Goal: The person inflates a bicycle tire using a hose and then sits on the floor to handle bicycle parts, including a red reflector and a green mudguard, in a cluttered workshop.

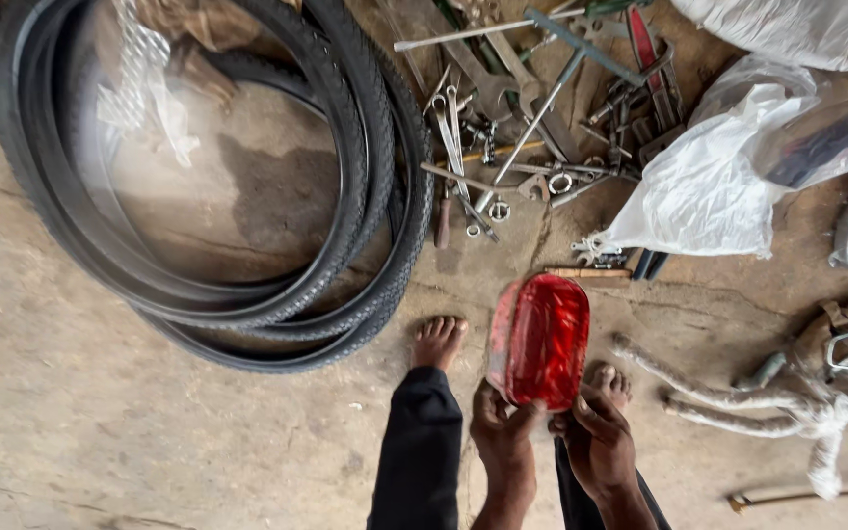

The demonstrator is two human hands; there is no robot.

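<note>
A red oblong object wrapped in clear plastic (540, 339) is held up in front of me over the concrete floor. My left hand (503, 432) grips its lower left edge. My right hand (596, 437) grips its lower right edge. My bare feet (439, 341) show on the floor below it, one on each side, above my dark trouser legs (422, 451).
Several black bicycle tyres (365, 196) lie stacked at the left. A heap of spanners and metal tools (532, 108) lies at the top centre. White plastic bags (709, 186) sit at the right, with plastic-wrapped bicycle parts (777, 407) at the lower right.
</note>
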